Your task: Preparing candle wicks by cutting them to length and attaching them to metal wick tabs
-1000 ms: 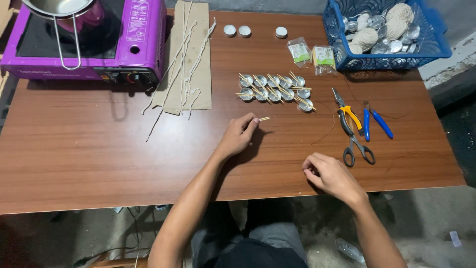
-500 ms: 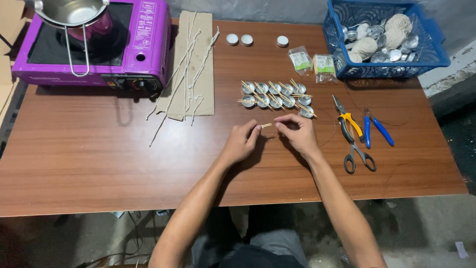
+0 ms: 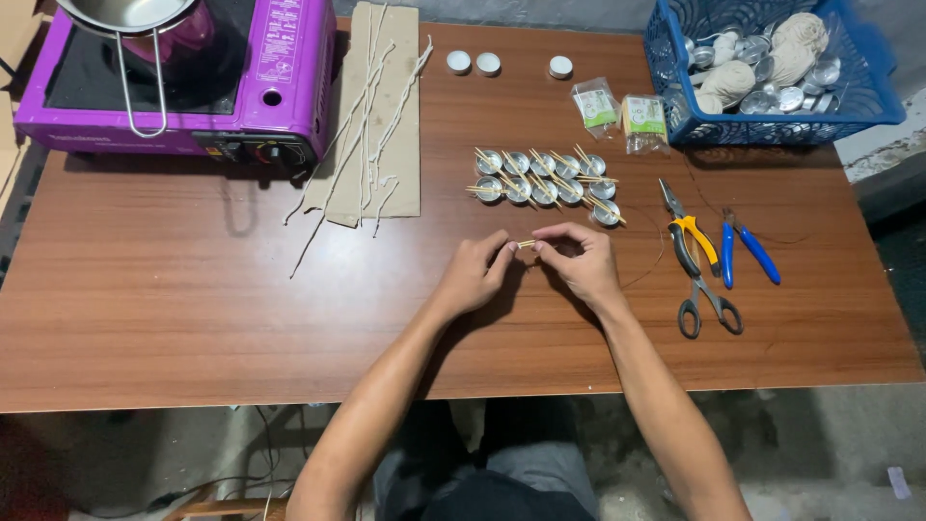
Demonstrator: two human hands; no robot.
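My left hand (image 3: pixel 475 272) and my right hand (image 3: pixel 579 262) meet over the middle of the brown table (image 3: pixel 193 309). Between their fingertips they pinch a short thin wooden stick (image 3: pixel 526 244), each hand at one end. Just beyond the hands lie two rows of small round metal cups (image 3: pixel 540 177), several with sticks laid across them.
A purple portable stove (image 3: pixel 183 77) with a metal pot stands at the back left. Beside it lies cardboard with white wick strings (image 3: pixel 376 106). A blue basket (image 3: pixel 772 68) of cups and twine is back right. Pliers, cutters and scissors (image 3: pixel 709 256) lie to the right. Three white caps (image 3: pixel 502 64) and two small packets (image 3: pixel 622 114) sit further back.
My right hand has come up from the table's near right edge to meet my left hand at the stick. The view has shifted slightly.
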